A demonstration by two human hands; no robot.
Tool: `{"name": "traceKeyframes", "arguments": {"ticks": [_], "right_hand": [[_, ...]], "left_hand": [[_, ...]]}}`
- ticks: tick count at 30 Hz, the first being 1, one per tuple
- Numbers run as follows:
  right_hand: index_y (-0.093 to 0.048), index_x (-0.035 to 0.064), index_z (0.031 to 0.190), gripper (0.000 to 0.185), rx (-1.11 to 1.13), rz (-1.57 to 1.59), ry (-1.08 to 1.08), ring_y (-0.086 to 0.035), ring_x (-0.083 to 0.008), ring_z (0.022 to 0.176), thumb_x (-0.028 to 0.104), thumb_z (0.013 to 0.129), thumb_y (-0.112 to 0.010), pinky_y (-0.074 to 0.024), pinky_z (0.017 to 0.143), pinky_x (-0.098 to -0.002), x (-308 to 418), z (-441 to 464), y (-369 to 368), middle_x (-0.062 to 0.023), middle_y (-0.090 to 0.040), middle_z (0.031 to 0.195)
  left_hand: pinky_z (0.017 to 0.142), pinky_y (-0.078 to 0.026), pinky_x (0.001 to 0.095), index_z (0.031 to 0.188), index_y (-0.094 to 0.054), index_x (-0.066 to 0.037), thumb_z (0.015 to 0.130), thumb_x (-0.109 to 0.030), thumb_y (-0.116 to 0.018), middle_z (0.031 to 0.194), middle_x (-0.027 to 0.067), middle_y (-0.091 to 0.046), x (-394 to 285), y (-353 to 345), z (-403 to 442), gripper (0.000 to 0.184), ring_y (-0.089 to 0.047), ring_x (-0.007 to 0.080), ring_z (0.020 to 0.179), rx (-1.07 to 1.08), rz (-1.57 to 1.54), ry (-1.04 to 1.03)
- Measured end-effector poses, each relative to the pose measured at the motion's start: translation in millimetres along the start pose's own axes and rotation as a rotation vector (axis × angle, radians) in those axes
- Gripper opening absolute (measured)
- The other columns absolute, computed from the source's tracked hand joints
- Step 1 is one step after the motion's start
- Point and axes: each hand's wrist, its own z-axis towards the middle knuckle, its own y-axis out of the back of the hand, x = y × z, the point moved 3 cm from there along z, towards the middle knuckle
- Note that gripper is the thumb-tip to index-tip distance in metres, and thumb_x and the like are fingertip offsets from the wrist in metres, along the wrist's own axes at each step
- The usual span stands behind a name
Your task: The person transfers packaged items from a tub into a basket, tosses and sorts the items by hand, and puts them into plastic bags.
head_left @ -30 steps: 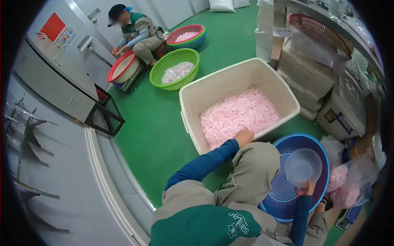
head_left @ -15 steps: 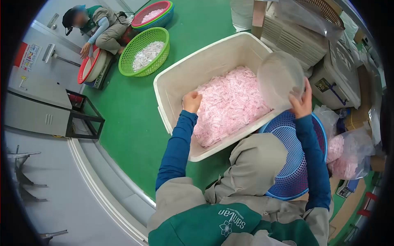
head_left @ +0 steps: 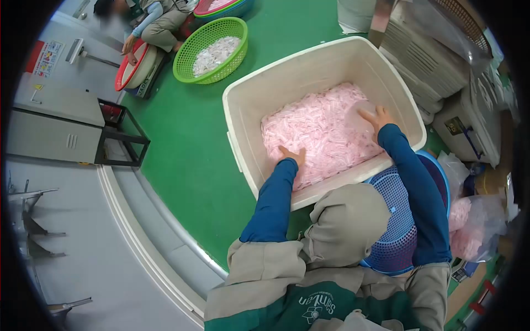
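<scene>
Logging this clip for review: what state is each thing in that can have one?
White tub: open, partly filled.
Pink pieces: loose, in the tub.
Clear bowl: held by right hand.
Left hand: open, on the pieces.
Green basket: open, holding white pieces.
Blue basket: open, partly hidden.

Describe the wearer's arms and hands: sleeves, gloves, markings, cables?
Close-fitting plain blue sleeves reach the wrists, emerging from loose beige upper sleeves. Left hand and right hand are bare, no gloves. No markings or cables visible on either arm.
</scene>
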Motion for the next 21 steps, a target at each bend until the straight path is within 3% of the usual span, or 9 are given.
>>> {"name": "traceKeyframes", "arguments": {"ticks": [3, 6, 8, 10, 12, 14, 18, 20, 21], "right_hand": [[-0.043, 0.0308, 0.13, 0.082, 0.076, 0.02, -0.082, -0.047, -0.0393, 0.106, 0.002, 0.056, -0.065, -0.0438, 0.09, -0.0419, 6.7, 4.3, 8.3, -0.0254, -0.043, 0.117], [-0.043, 0.0231, 0.13, 0.078, 0.208, 0.145, -0.131, -0.053, -0.0415, 0.098, 0.007, 0.057, -0.065, -0.0461, 0.087, -0.0408, 0.0, 1.5, 9.6, -0.0273, -0.051, 0.109], [-0.046, 0.0196, 0.129, 0.075, 0.204, 0.247, -0.119, -0.055, -0.0395, 0.099, 0.009, 0.058, -0.065, -0.0459, 0.088, -0.0388, -6.6, 8.2, -2.1, -0.0267, -0.053, 0.109], [-0.05, 0.0118, 0.125, 0.067, 0.123, 0.441, -0.08, -0.058, -0.0349, 0.099, 0.013, 0.06, -0.067, -0.046, 0.088, -0.036, -10.5, 12.0, -19.0, -0.0227, -0.059, 0.108], [-0.049, 0.0128, 0.126, 0.065, 0.12, 0.475, -0.048, -0.059, -0.0347, 0.097, 0.011, 0.063, -0.062, -0.0475, 0.086, -0.0362, -6.3, 18.3, -34.8, -0.0228, -0.059, 0.108], [-0.048, 0.0134, 0.127, 0.063, 0.149, 0.519, -0.025, -0.06, -0.0334, 0.096, 0.007, 0.065, -0.056, -0.0495, 0.083, -0.0367, 2.0, 23.9, -37.7, -0.0231, -0.059, 0.108], [-0.045, 0.0181, 0.131, 0.074, 0.337, 0.828, -0.197, -0.063, -0.0259, 0.077, -0.002, 0.059, -0.05, -0.0551, 0.062, -0.0361, -1.6, 26.4, -53.8, -0.0182, -0.061, 0.101], [-0.046, 0.0205, 0.131, 0.078, 0.471, 1.025, -0.346, -0.062, -0.023, 0.074, -0.004, 0.057, -0.05, -0.0546, 0.06, -0.0346, 4.6, 22.8, -46.8, -0.0157, -0.061, 0.095], [-0.044, 0.0207, 0.132, 0.077, 0.505, 1.047, -0.332, -0.061, -0.0217, 0.072, -0.003, 0.059, -0.05, -0.0536, 0.059, -0.0333, 6.2, 24.9, -48.8, -0.0143, -0.061, 0.093]], "left_hand": [[0.109, -0.018, 0.0385, 0.136, 0.014, 0.007, 0.067, -0.07, -0.05, 0.141, 0.0351, -0.009, 1.3, -9.9, -9.9, 0.122, -0.016, 0.0411, 0.133, 0.158, -0.057, -0.119], [0.109, -0.018, 0.0369, 0.134, 0.006, 0.014, 0.067, -0.07, -0.052, 0.14, 0.035, -0.012, -11.8, -17.6, -19.7, 0.123, -0.017, 0.0418, 0.132, 0.235, -0.153, -0.201], [0.107, -0.021, 0.0374, 0.134, 0.0, 0.016, 0.068, -0.067, -0.055, 0.139, 0.0347, -0.017, -26.2, -30.5, -21.3, 0.119, -0.019, 0.0411, 0.132, 0.251, -0.193, -0.101], [0.103, -0.029, 0.0368, 0.136, -0.002, 0.011, 0.07, -0.062, -0.058, 0.139, 0.031, -0.023, -47.1, -21.2, -49.3, 0.114, -0.026, 0.0393, 0.129, 0.355, -0.495, -0.157], [0.1, -0.034, 0.0365, 0.138, -0.003, 0.008, 0.07, -0.06, -0.06, 0.139, 0.0281, -0.026, -68.7, -7.6, -80.4, 0.112, -0.03, 0.0378, 0.128, 0.435, -0.649, -0.18], [0.098, -0.028, 0.057, 0.141, 0.0, 0.0, 0.069, -0.065, -0.059, 0.144, 0.0212, -0.016, -83.6, -10.9, -84.1, 0.112, -0.024, 0.0391, 0.129, 0.434, -0.583, 0.041], [0.104, -0.022, 0.0486, 0.141, 0.003, -0.002, 0.077, -0.059, -0.056, 0.146, 0.0167, -0.013, -102.2, -36.1, -74.1, 0.103, -0.018, 0.0317, 0.133, 0.562, -0.762, -0.427], [0.079, -0.046, 0.0367, 0.139, 0.008, 0.005, 0.083, -0.049, -0.053, 0.11, 0.0244, -0.053, -121.2, -16.7, -92.3, 0.098, -0.056, 0.0309, 0.097, 0.44, -0.524, -0.553], [0.069, -0.047, 0.0389, 0.139, 0.006, 0.003, 0.084, -0.047, -0.053, 0.094, 0.0245, -0.058, -127.8, -1.8, -105.5, 0.095, -0.059, 0.0334, 0.082, 0.391, -0.334, -0.627]]}}
